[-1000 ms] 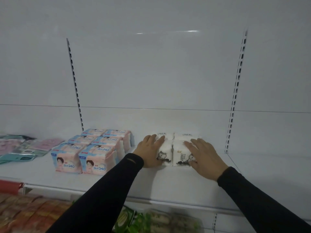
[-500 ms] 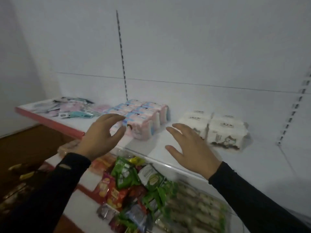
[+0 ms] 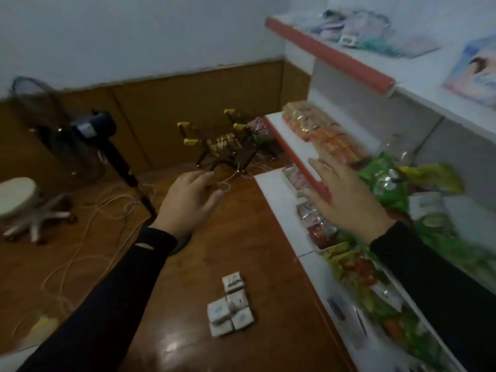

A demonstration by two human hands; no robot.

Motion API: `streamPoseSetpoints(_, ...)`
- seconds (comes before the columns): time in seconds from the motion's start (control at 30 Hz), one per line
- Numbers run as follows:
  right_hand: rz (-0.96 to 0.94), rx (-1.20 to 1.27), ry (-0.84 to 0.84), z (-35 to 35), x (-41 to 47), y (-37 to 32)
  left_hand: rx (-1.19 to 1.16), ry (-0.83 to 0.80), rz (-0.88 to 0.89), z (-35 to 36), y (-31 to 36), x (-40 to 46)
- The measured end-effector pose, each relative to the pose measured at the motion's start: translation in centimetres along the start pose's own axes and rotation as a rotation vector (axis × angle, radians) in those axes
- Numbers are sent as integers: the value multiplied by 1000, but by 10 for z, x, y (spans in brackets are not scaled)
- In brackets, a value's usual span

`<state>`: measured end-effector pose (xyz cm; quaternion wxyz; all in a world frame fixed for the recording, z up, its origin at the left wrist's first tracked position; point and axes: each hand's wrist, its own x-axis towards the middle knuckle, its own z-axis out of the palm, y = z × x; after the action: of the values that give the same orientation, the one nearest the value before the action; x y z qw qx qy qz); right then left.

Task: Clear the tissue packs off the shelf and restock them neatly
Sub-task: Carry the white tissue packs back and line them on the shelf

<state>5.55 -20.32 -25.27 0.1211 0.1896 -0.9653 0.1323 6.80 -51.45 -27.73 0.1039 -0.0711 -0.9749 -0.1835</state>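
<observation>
Several white tissue packs [image 3: 230, 307] lie in a loose cluster on the brown wooden floor, near the foot of the shelf unit. My left hand [image 3: 188, 202] hangs in the air above the floor with its fingers loosely curled and holds nothing. My right hand [image 3: 346, 200] is spread flat with straight fingers in front of the red edge of the lower shelf [image 3: 300, 159], also empty. At the far right edge a pink and blue tissue pack [image 3: 475, 68] shows on the top white shelf [image 3: 418, 87].
Snack bags [image 3: 386, 181] fill the lower shelves on the right. On the floor stand a black fan [image 3: 88, 135], a white swivel stool [image 3: 18, 194], a small wire rack with yellow caps [image 3: 222, 143] and loose white cables [image 3: 107, 208].
My view has swung left and down from the top shelf to the floor. Both hands came off the white packs on the shelf and now hang empty in the air.
</observation>
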Motion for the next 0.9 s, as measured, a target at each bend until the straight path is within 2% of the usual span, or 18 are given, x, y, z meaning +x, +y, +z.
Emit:
streamPoseSetpoints(0.2,-21,60,-307,141,21,-66,-23,-188,-192,59,-132,-49)
streamPoseSetpoints(0.4,-26,111,-591,291,16,-66,-40,-412,-347,176,-207,-82)
streamPoseSetpoints(0.53,-56,103,-786,422,-7,-38,-95,-507,-419,295,-241,-114)
streamPoseSetpoints(0.67,-59,111,-970,572,-55,0,-74,-633,-442,448,-273,-162)
streamPoseSetpoints(0.8,-82,112,-1101,723,-121,39,-50,-700,-425,599,-306,-208)
streamPoseSetpoints(0.9,-93,89,-1143,814,-169,56,28,-741,-381,686,-332,-235)
